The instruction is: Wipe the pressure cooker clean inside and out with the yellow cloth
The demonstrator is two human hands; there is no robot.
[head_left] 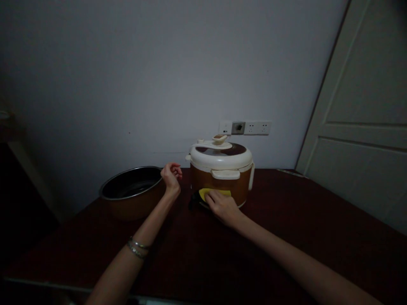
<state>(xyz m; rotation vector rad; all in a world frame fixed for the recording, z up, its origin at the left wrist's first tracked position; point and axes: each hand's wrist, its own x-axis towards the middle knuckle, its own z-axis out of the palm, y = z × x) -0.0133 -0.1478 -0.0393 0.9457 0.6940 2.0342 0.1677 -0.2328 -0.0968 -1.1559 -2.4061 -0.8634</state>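
Note:
My right hand (222, 206) presses a yellow cloth (219, 192) against the lower front of an electric pressure cooker (221, 159). The cooker has a brown body, a white rim and a closed lid with a knob on top. Its near side has a white handle. My left hand (172, 176) is raised with the wrist bent and the fingers curled inward, and I see nothing in them. It hovers between the cooker and a wide brown pot (135, 205) with a dark inside. Whether it touches the pot's rim I cannot tell. A black part, dimly lit, shows beside the cloth.
Both vessels stand on a dark red table (197, 262) against a pale wall (152, 84). Wall sockets (257, 128) are behind the cooker. A panelled door (359, 118) rises on the right. The room is dim, and the far left is dark.

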